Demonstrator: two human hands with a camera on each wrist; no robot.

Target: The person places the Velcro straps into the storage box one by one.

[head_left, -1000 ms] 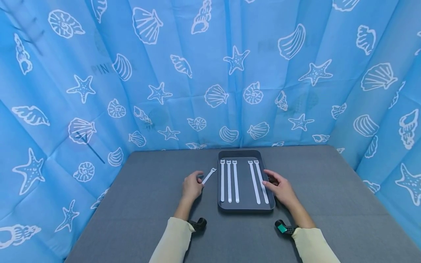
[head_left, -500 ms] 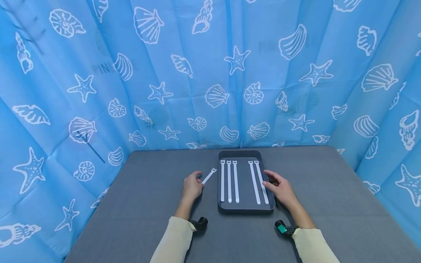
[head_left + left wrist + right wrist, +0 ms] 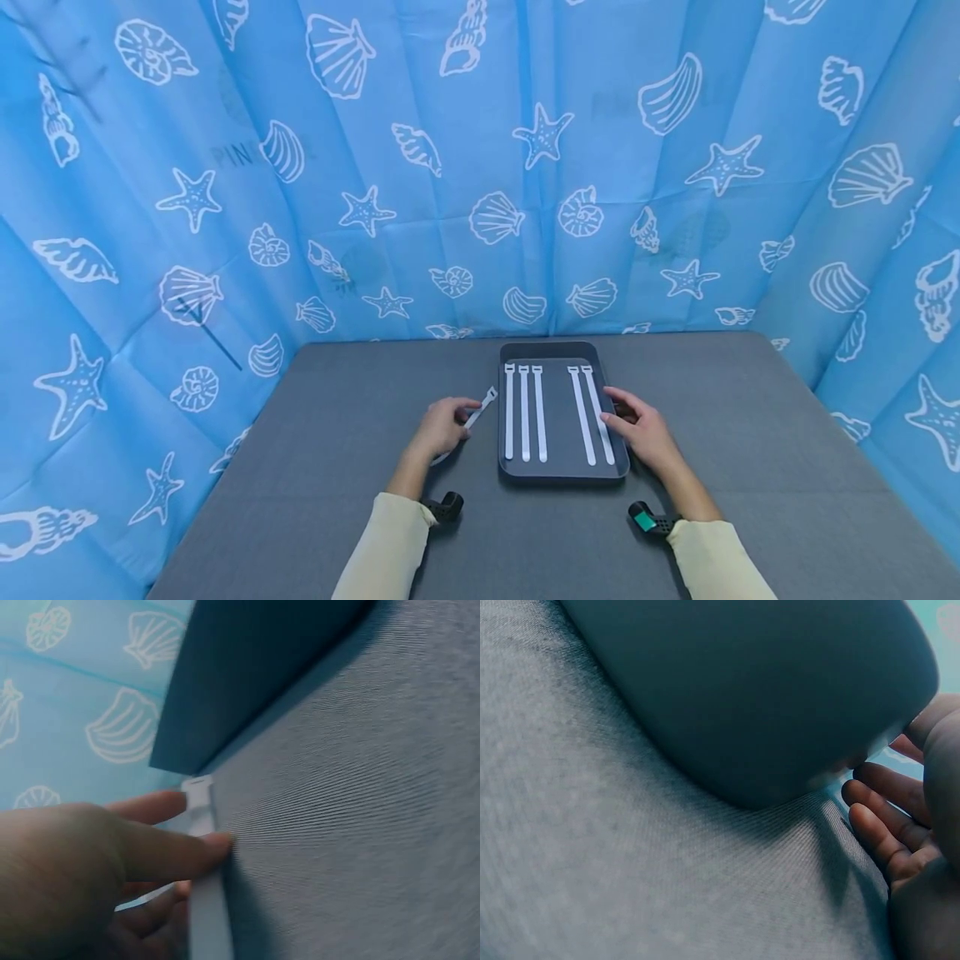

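Note:
My left hand point(image 3: 444, 427) pinches a white cable strap point(image 3: 482, 408) with a slotted head, just left of the dark grey tray point(image 3: 562, 477). In the left wrist view the thumb and fingers close on the strap point(image 3: 208, 922) near its head, and its tail runs back under the hand. Inside the tray, several like straps lie lengthwise, three white straps point(image 3: 524, 417) on the left and two straps point(image 3: 582, 421) on the right, with a gap between them. My right hand point(image 3: 642, 427) grips the tray's right side, thumb over the rim and fingers along the outer wall point(image 3: 780, 735).
The tray stands on a grey cloth-covered table point(image 3: 337, 500). Behind and at both sides hangs a blue curtain point(image 3: 450, 167) with white shell and starfish prints. Each wrist wears a black camera band point(image 3: 447, 507).
My left hand has shifted its hold on the strap, the wrist dropping slightly left, and more of the strap's tail shows beneath the hand. The right hand and the tray have stayed in place.

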